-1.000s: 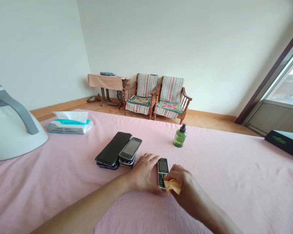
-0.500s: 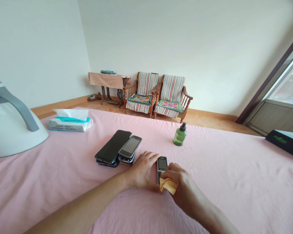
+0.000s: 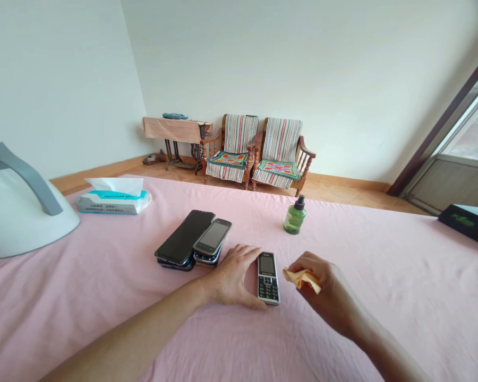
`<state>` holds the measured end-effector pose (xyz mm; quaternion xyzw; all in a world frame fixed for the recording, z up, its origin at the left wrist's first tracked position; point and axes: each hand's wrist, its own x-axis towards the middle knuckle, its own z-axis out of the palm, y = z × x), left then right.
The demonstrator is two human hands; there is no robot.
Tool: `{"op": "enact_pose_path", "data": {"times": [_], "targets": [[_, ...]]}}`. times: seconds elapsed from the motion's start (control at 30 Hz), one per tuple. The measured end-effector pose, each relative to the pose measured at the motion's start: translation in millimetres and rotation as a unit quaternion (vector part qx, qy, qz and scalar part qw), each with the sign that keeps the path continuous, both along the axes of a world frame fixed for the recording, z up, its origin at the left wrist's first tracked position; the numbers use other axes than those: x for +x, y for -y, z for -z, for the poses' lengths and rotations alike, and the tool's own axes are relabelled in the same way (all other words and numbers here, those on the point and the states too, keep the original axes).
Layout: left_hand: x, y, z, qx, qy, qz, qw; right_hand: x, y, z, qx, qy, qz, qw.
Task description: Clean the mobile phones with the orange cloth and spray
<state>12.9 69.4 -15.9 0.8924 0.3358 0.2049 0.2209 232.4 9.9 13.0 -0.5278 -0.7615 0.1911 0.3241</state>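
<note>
A black keypad phone (image 3: 268, 284) with a silver edge lies face up on the pink cloth (image 3: 366, 276). My left hand (image 3: 234, 278) rests along its left side, thumb and fingers spread, touching its top and bottom ends. To the right of the phone, my right hand (image 3: 317, 281) pinches a crumpled yellow cloth (image 3: 304, 278), apart from the phone. Left of my left hand are a stack topped by a large black smartphone (image 3: 186, 237) and a smaller stack topped by a silver-grey phone (image 3: 213, 236).
A green bottle (image 3: 295, 216) with a black cap stands beyond the phone. At the left are a tissue pack (image 3: 113, 201) and a large white kettle (image 3: 19, 207). A black box (image 3: 468, 225) sits at the right edge. Two chairs (image 3: 281, 151) stand behind.
My right hand has moved right and slightly up with the yellow cloth, off the keypad phone, whose keys now show. My left hand has stayed nearly in place.
</note>
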Motion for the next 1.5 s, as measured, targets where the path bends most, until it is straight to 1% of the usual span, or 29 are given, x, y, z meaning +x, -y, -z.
{"op": "enact_pose_path", "data": {"times": [0.07, 0.2, 0.3, 0.43, 0.6, 0.73, 0.87, 0.97, 1.13, 1.27, 1.4, 1.5], "targets": [[0.3, 0.6, -1.4, -0.003, -0.002, -0.003, 1.0, -0.3, 0.0, 0.1, -0.008, -0.003, -0.008, 1.0], [1.3, 1.5, -2.8, -0.006, 0.003, -0.006, 1.0, -9.2, 2.6, 4.8, -0.031, -0.007, -0.05, 0.998], [1.7, 1.8, -4.0, -0.007, 0.0, -0.005, 1.0, -13.9, 4.2, 9.1, -0.039, -0.019, -0.054, 0.998], [2.1, 2.3, -6.4, -0.006, 0.0, -0.004, 1.0, -13.0, 5.3, 11.0, -0.07, -0.025, -0.078, 0.994], [2.3, 1.6, -6.5, -0.006, -0.005, -0.002, 1.0, -14.0, 5.6, 11.0, -0.038, -0.016, -0.073, 0.996], [1.6, 0.6, -4.4, -0.004, -0.003, 0.0, 1.0, -15.1, 5.6, 11.3, -0.05, -0.009, -0.082, 0.995], [1.3, 0.1, -3.2, -0.003, 0.007, 0.003, 1.0, -16.0, 6.2, 10.4, -0.034, 0.0, -0.075, 0.997], [1.3, 0.0, -3.4, -0.002, 0.009, 0.008, 1.0, -16.4, 6.9, 10.1, -0.049, 0.006, -0.093, 0.994], [1.4, -0.1, -4.7, -0.006, 0.011, 0.007, 1.0, -18.3, 7.6, 7.1, -0.035, 0.019, -0.077, 0.996], [1.3, -0.1, -4.8, -0.012, 0.011, 0.005, 1.0, -18.8, 8.0, 2.9, -0.063, 0.016, -0.101, 0.993], [0.8, 0.1, -4.0, -0.011, 0.007, 0.0, 1.0, -18.1, 8.9, 2.5, -0.046, 0.021, -0.083, 0.995], [0.5, 0.1, -3.6, -0.01, 0.01, 0.0, 1.0, -19.3, 11.0, 1.6, -0.058, 0.025, -0.107, 0.992]]}}
